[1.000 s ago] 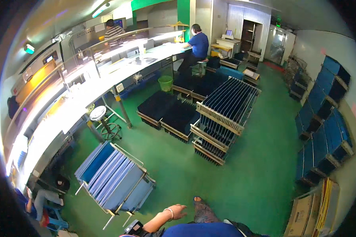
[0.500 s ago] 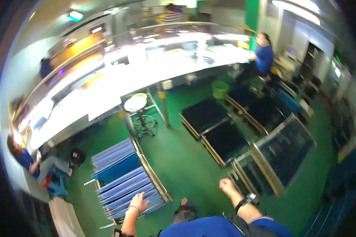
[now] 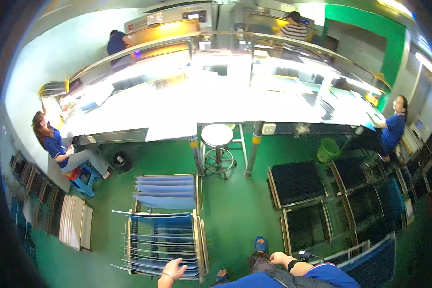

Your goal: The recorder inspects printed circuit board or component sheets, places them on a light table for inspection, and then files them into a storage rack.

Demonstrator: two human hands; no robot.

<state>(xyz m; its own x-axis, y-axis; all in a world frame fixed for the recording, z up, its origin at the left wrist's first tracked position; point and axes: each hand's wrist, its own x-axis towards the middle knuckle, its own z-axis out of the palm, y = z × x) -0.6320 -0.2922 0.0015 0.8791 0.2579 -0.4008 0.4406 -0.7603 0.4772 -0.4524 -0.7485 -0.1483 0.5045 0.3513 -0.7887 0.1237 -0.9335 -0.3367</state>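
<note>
My left hand (image 3: 174,270) hangs over the near right corner of a low rack (image 3: 199,240), its fingers apart and nothing in them. Whether it touches the rack I cannot tell. Several thin blue panels (image 3: 163,218) stand on edge in rows there, and a second group of pale blue panels (image 3: 165,191) stands just beyond. Close in front of my body is my right hand (image 3: 277,258), fingers curled in and no object showing. A black strap with a small device (image 3: 300,261) is on that wrist.
A round stool (image 3: 217,137) stands at a long, brightly lit table (image 3: 173,115). Dark framed panels (image 3: 297,185) lie on low racks at right, near a green bin (image 3: 328,150). One person (image 3: 57,144) sits far left; another (image 3: 393,127) is at the right end.
My view has swung left, so the table and racks appear farther right. My right hand has come back close to my body, away from the framed panel. My left hand remains near the blue panels.
</note>
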